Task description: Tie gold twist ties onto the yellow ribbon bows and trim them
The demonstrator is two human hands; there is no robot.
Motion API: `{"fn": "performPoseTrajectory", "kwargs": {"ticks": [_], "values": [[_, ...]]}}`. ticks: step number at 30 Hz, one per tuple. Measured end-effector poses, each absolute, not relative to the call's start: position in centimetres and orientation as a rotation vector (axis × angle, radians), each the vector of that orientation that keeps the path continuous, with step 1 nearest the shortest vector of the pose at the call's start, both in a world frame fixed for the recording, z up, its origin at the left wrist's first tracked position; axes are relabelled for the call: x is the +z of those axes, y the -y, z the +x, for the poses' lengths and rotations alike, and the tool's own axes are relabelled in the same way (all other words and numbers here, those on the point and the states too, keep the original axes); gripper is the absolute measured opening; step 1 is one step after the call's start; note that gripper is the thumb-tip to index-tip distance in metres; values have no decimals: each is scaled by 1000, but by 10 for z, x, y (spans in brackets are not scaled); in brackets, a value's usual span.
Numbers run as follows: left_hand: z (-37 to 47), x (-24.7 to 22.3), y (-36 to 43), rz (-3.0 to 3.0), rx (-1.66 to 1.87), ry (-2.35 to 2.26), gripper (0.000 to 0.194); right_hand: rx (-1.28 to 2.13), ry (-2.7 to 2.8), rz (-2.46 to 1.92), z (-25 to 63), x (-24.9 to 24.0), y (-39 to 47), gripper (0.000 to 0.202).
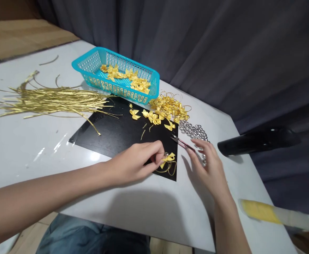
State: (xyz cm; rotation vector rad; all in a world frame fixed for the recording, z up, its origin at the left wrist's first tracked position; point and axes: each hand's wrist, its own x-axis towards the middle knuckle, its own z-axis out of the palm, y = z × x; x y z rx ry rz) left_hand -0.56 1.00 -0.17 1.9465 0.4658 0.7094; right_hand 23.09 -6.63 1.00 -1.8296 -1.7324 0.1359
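Observation:
My left hand (143, 160) is closed in a pinch at the black mat's right corner. It holds a yellow ribbon bow (168, 159) with a small silver ball and a loop of gold cord; its fingertips partly hide the hold. Close by on the right, my right hand (208, 164) has its fingers apart around the handle end of small thread snips (182, 143). The thumb seems to touch the handle, and the blades point left over the mat's edge. Several yellow bows (153, 117) lie farther back on the black mat (112, 130), with short gold scraps (143, 134).
A turquoise basket (155, 79) with yellow bows stands at the back. Gold cords (61, 100) lie bundled at left. Right of the basket are looped bows (170, 106) and small silver balls (194, 130). A black cylindrical object (257, 141) and a yellow-white roll (276, 213) lie rightward.

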Motion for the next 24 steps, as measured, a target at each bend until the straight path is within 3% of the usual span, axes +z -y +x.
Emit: {"fn": "performPoseTrajectory", "kwargs": {"ticks": [6, 13, 19, 24], "values": [[-8, -3, -19, 2160, 731, -405, 14, 217, 1783, -1914, 243, -12, 52, 29], [-8, -7, -28, 2181, 745, -401, 16, 463, 1668, -2009, 243, -5, 50, 31], [-5, -11, -30, 1749, 677, -500, 21, 926, 1713, -1967, 255, 13, 35, 37], [-3, -17, -32, 1546, 697, -507, 25, 986, 1678, -1910, 253, 19, 35, 38]]}}
